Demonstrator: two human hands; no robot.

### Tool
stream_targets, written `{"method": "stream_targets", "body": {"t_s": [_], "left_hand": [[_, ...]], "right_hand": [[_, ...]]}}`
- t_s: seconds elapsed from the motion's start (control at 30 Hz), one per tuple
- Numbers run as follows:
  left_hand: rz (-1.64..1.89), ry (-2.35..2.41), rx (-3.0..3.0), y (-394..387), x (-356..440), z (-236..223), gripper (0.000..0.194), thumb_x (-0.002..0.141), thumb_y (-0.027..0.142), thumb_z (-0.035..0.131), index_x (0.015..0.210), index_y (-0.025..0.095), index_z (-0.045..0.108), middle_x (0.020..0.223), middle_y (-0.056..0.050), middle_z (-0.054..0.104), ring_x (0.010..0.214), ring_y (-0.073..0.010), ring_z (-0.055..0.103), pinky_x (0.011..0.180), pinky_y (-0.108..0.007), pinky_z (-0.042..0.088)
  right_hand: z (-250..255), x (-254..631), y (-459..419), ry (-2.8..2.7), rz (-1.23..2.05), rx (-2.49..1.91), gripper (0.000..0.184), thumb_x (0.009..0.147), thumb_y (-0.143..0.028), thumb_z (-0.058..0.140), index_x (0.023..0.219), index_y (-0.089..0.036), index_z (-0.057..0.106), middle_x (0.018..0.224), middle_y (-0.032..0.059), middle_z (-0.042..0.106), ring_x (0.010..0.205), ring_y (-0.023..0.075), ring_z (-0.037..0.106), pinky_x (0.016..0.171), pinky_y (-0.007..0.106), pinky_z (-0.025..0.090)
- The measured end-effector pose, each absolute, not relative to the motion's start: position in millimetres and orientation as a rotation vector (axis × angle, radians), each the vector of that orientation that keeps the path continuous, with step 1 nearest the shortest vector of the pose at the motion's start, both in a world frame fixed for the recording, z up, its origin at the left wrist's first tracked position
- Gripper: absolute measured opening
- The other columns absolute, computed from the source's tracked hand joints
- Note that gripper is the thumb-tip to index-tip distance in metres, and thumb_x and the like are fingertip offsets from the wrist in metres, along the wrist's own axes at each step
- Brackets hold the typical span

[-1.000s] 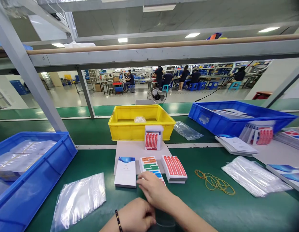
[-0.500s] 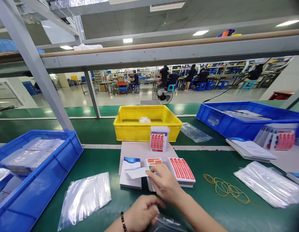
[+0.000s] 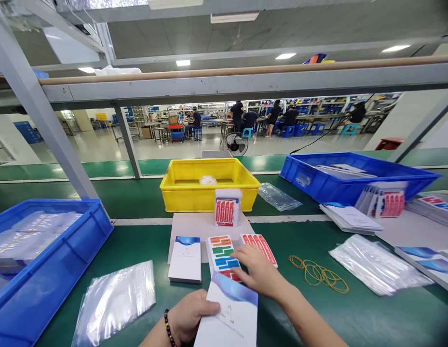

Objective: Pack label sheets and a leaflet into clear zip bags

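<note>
My left hand (image 3: 190, 311), with a beaded bracelet at the wrist, grips a white booklet (image 3: 229, 313) with a blue wavy top, thumb pressed on its face. My right hand (image 3: 260, 270) reaches over a stack of sticker sheets (image 3: 220, 246) printed in orange, green, blue and red; its fingers are apart and rest at the stack's right side. Left of that stack lies a pile of white booklets (image 3: 185, 260) with blue tops. On the right, partly behind my right hand, sits a stack of red-and-white sticker sheets (image 3: 262, 243).
A yellow bin (image 3: 209, 198) stands ahead, a box-like red-and-white label stack (image 3: 227, 209) before it. Blue bins stand left (image 3: 75, 255) and right (image 3: 318, 185). Clear bags (image 3: 117, 299) lie left; rubber bands (image 3: 319, 273) and more bags (image 3: 375, 262) lie right. A metal frame (image 3: 209, 86) crosses above.
The booklet has come down from the pile into my left hand, where something clear and plastic-looking showed before. My right hand now rests at the coloured sticker stack. The view has turned slightly right.
</note>
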State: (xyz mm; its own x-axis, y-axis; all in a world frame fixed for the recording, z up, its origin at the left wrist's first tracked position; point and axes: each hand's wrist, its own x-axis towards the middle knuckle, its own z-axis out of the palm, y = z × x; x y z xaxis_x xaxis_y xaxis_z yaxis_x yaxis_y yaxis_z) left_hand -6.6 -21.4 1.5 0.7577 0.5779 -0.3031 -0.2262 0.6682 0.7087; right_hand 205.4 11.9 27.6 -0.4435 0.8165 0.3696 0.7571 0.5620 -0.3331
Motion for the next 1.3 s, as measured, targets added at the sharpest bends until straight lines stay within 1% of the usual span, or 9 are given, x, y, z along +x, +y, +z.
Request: {"method": "stream_targets", "body": {"t_s": [0.13,0.4,0.63,0.77,0.83,0.93,1.03,1.13,1.3], "left_hand": [[0.419,0.547,0.767,-21.4,-9.9,-6.3,0.045,0.055,0.041,0.075,0.078,0.003,0.070,0.072,-0.015,0.070,0.063,-0.0190,0.064,0.068,-0.027,0.045],[0.400,0.611,0.780,-21.0,-5.0,-9.5,0.052,0.052,0.051,0.074,0.077,0.005,0.071,0.072,-0.014,0.070,0.061,-0.0171,0.063,0.067,-0.025,0.045],[0.311,0.658,0.864,-23.6,-6.1,-13.3,0.055,0.047,0.054,0.075,0.073,0.006,0.072,0.066,-0.011,0.068,0.057,-0.0120,0.057,0.061,-0.021,0.042],[0.265,0.687,0.885,-23.1,-6.6,-12.0,0.056,0.045,0.056,0.075,0.072,0.008,0.072,0.065,-0.008,0.067,0.055,-0.0097,0.053,0.060,-0.020,0.040],[0.266,0.688,0.885,-22.9,-6.5,-11.3,0.056,0.045,0.057,0.075,0.072,0.008,0.072,0.065,-0.009,0.067,0.055,-0.0100,0.053,0.060,-0.020,0.040],[0.265,0.666,0.893,-23.5,-6.8,-10.1,0.056,0.047,0.056,0.074,0.073,0.007,0.072,0.066,-0.009,0.066,0.055,-0.0107,0.052,0.059,-0.021,0.039],[0.242,0.666,0.896,-24.3,-7.7,-8.8,0.056,0.046,0.056,0.074,0.074,0.007,0.072,0.065,-0.008,0.065,0.054,-0.0094,0.051,0.057,-0.020,0.038],[0.243,0.680,0.887,-24.8,-8.2,-9.0,0.055,0.044,0.056,0.075,0.072,0.009,0.072,0.064,-0.006,0.065,0.052,-0.0083,0.050,0.055,-0.019,0.037],[0.289,0.674,0.857,-24.9,-5.2,-14.0,0.050,0.049,0.054,0.074,0.072,0.009,0.072,0.065,-0.008,0.068,0.055,-0.0111,0.055,0.060,-0.021,0.041]], "right_hand": [[7.5,194.6,11.5,-2.449,0.095,-1.330,0.038,0.073,-0.030,0.061,0.108,-0.017,0.056,0.096,0.0109,0.059,0.092,0.0272,0.049,0.083,0.044,0.037],[11.8,200.0,9.9,-2.368,0.265,-1.342,0.019,0.073,-0.029,0.061,0.090,-0.019,0.061,0.092,0.0072,0.060,0.089,0.0232,0.049,0.083,0.038,0.037],[3.8,195.6,9.4,-2.446,0.167,-1.378,0.027,0.067,-0.027,0.066,0.093,-0.020,0.061,0.091,0.0066,0.059,0.090,0.0245,0.048,0.082,0.038,0.035],[7.6,198.3,6.7,-2.460,0.203,-1.355,0.009,0.078,-0.022,0.055,0.082,-0.021,0.063,0.080,0.0047,0.061,0.091,0.0236,0.048,0.085,0.038,0.034],[8.4,199.1,6.4,-2.462,0.182,-1.352,0.016,0.081,-0.017,0.048,0.076,-0.020,0.063,0.077,0.0044,0.060,0.090,0.0219,0.049,0.085,0.038,0.034],[7.1,199.0,6.4,-2.437,0.165,-1.366,0.007,0.076,-0.023,0.058,0.079,-0.019,0.063,0.088,0.0064,0.060,0.089,0.0221,0.050,0.084,0.038,0.035],[4.9,199.3,6.1,-2.422,0.176,-1.391,0.019,0.067,-0.028,0.068,0.083,-0.018,0.063,0.096,0.0080,0.059,0.091,0.0241,0.051,0.084,0.039,0.037],[3.3,200.8,6.2,-2.443,0.209,-1.355,0.010,0.076,-0.026,0.060,0.082,-0.020,0.065,0.095,0.0071,0.063,0.089,0.0225,0.054,0.083,0.038,0.039],[-2.6,204.1,9.9,-2.399,0.141,-1.200,0.031,0.086,-0.013,0.035,0.083,-0.019,0.065,0.085,0.0058,0.068,0.079,0.0173,0.061,0.083,0.036,0.043]]}}
